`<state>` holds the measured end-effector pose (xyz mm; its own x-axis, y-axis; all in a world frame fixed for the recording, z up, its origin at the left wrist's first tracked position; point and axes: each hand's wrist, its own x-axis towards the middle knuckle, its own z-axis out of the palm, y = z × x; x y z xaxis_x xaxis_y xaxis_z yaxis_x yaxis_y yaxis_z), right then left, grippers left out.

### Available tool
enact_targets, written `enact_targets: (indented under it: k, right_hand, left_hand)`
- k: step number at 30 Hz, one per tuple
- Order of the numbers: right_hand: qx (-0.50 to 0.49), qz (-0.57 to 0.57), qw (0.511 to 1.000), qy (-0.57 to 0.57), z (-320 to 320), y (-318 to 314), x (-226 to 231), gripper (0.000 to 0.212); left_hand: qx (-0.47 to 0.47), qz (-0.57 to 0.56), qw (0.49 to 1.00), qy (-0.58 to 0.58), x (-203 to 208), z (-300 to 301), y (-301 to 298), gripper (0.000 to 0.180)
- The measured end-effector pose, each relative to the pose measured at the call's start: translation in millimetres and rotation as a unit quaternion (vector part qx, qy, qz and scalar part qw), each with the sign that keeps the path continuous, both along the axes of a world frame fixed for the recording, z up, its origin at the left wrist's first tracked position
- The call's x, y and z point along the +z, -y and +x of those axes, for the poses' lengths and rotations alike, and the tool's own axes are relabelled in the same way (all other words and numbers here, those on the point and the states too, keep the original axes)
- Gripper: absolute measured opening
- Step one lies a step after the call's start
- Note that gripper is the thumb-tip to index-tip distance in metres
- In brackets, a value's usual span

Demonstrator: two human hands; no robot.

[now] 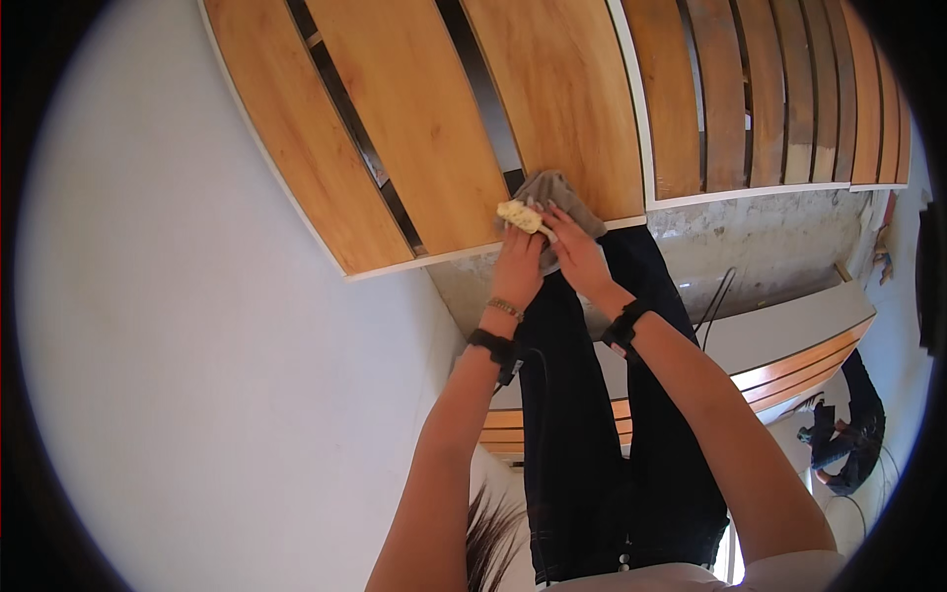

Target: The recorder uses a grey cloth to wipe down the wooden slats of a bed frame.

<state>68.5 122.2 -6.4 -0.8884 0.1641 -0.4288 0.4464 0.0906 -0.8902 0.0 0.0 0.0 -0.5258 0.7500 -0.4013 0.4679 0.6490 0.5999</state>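
A pale yellow, crumbly-looking sponge (pixel 520 215) sits at the fingertips of my left hand (pixel 517 268), whose fingers are closed on it. Close beside it, my right hand (pixel 580 253) has its fingers bent over a grey-brown cloth (pixel 558 187), near the sponge's right end. The cloth is bunched at the near edge of a slatted wooden panel (pixel 562 89) with a white border, and part of it hangs over the edge. Both wrists wear black straps, and the left also has a bracelet. The fingers partly hide the cloth and sponge.
More slatted wooden panels (pixel 730 99) stand to the right, some slats darker or patchy. A white-topped unit with wooden slats (pixel 789 335) is behind my legs. A white wall (pixel 197 326) fills the left. At far right another person in dark clothes (pixel 853 434) crouches.
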Motion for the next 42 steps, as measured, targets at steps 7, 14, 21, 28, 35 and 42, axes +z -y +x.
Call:
enact_targets:
  k: [7, 14, 21, 28, 35, 42]
  right_hand:
    - [-0.085, 0.130, 0.985, 0.080, 94.7, -46.9, 6.0, 0.037]
    - [-0.140, 0.047, 0.976, 0.163, 100.2, -44.9, 8.3, 0.043]
    - [0.001, -0.003, 1.000, -0.017, 30.8, 47.1, -3.6, 0.043]
    - [0.004, -0.019, 1.000, -0.025, -33.6, 70.7, 9.6, 0.036]
    - [-0.117, 0.111, 0.985, 0.055, 27.6, 9.9, -2.6, 0.034]
    - [-0.278, 0.133, 0.951, 0.005, 40.2, -66.7, 13.7, 0.032]
  left_hand:
    - [-0.118, 0.104, 0.985, 0.073, -16.2, 46.7, -61.3, 0.031]
    - [-0.153, 0.179, 0.971, 0.043, -26.4, 35.0, -46.1, 0.023]
    - [-0.110, -0.033, 0.993, 0.031, -10.6, -8.0, 70.0, 0.042]
    - [0.007, -0.005, 0.998, -0.065, 4.3, -28.6, 93.3, 0.036]
    - [0.086, 0.115, 0.989, 0.022, -7.0, 25.2, 13.9, 0.035]
    - [0.029, 0.228, 0.968, 0.102, -13.1, 61.4, -78.8, 0.037]
